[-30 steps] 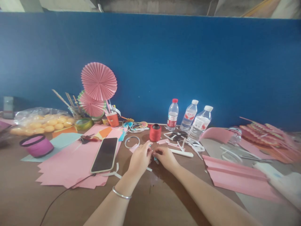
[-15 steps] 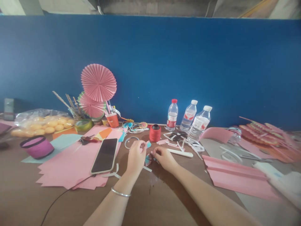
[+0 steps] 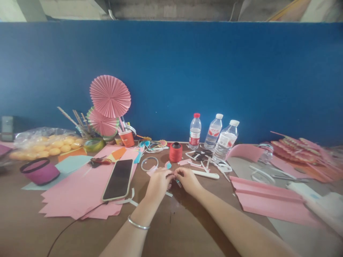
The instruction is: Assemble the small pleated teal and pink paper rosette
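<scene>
My left hand (image 3: 158, 182) and my right hand (image 3: 188, 180) meet fingertip to fingertip over the brown table (image 3: 171, 228). Between them they pinch a small folded paper piece (image 3: 171, 177), mostly hidden by the fingers; a teal corner (image 3: 168, 165) shows just above the left hand. A silver bangle (image 3: 138, 222) circles my left wrist. A red thread spool (image 3: 175, 152) stands just beyond the hands. A white stick-like tool (image 3: 206, 174) lies right of my right hand.
A phone (image 3: 118, 174) lies on pink paper sheets (image 3: 77, 189) at left, with a purple bowl (image 3: 39, 171) and bagged yellow balls (image 3: 40, 146). Pink paper fans (image 3: 109, 96) stand at the blue wall. Three water bottles (image 3: 213, 137) stand behind. Folded pink paper (image 3: 270, 201) lies right.
Half a second ago my hands were slightly apart with a small pleated paper showing between them. Now the fingertips have closed together again over it.
</scene>
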The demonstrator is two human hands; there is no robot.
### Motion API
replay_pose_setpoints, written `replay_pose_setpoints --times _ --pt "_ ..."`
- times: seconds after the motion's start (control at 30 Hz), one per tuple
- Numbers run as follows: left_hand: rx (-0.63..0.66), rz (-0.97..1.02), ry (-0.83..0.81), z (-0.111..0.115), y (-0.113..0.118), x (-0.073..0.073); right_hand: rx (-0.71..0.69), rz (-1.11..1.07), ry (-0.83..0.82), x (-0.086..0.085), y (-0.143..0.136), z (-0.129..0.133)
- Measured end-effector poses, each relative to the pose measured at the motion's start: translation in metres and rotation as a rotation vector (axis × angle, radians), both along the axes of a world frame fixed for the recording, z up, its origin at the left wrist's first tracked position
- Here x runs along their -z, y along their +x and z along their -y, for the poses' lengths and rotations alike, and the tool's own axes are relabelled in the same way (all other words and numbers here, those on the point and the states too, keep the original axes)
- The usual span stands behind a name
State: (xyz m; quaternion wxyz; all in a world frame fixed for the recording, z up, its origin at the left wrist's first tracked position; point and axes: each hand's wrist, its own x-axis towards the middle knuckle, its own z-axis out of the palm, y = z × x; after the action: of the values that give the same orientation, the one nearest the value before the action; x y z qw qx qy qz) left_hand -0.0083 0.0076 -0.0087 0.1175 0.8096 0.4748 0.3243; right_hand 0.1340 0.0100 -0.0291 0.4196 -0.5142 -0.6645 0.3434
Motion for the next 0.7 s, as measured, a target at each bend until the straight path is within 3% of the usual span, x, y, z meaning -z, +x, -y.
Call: replay_pose_setpoints --times 0.27,0.53,0.7 --pt "-0.029 0.104 -0.029 0.003 0.002 -0.004 0.035 -0.159 -0.111 0.002 -0.003 0.002" --pt "-0.140 0.157 -0.002 0.005 0.005 -0.002 0.140 -0.115 -0.025 -0.006 -0.006 0.006" --pt "-0.127 0.149 -0.016 0.004 0.004 0.000 0.136 -0.091 0.044 -0.012 -0.006 0.009"
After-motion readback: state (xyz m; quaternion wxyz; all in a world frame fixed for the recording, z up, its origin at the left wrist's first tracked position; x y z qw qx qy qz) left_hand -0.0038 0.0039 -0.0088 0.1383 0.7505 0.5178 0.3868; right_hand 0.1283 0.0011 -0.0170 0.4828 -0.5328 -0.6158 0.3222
